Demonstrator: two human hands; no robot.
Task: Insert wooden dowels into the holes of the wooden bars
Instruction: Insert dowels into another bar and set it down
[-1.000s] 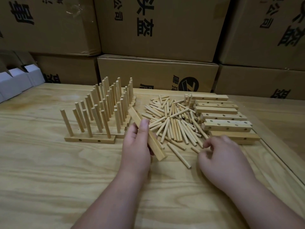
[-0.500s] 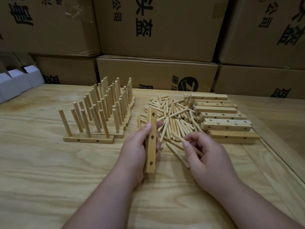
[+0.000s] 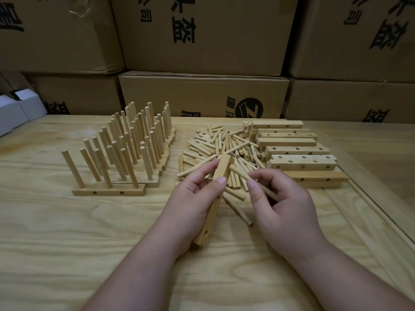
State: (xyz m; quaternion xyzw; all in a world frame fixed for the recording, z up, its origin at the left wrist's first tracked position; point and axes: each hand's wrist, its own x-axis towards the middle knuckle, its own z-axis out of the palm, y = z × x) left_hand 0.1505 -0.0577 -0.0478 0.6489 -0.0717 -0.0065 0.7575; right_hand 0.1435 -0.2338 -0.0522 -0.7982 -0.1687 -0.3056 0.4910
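Left hand [image 3: 190, 198] grips a pale drilled wooden bar [image 3: 213, 198], no dowels in it yet. Right hand [image 3: 278, 198] pinches one short round wooden dowel [image 3: 240, 175], tip near the bar. Finished bars bristling with pegs [image 3: 125, 149] stand left; loose dowel heap [image 3: 224, 147] and stacked empty bars [image 3: 298, 151] remain.

A pale wood-grain counter [image 3: 67, 254] fills the foreground. Stacked brown cardboard boxes [image 3: 202, 37] with black printed characters wall off twelve o'clock; white boxes [image 3: 13, 111] sit at ten o'clock. Lighting is dim.
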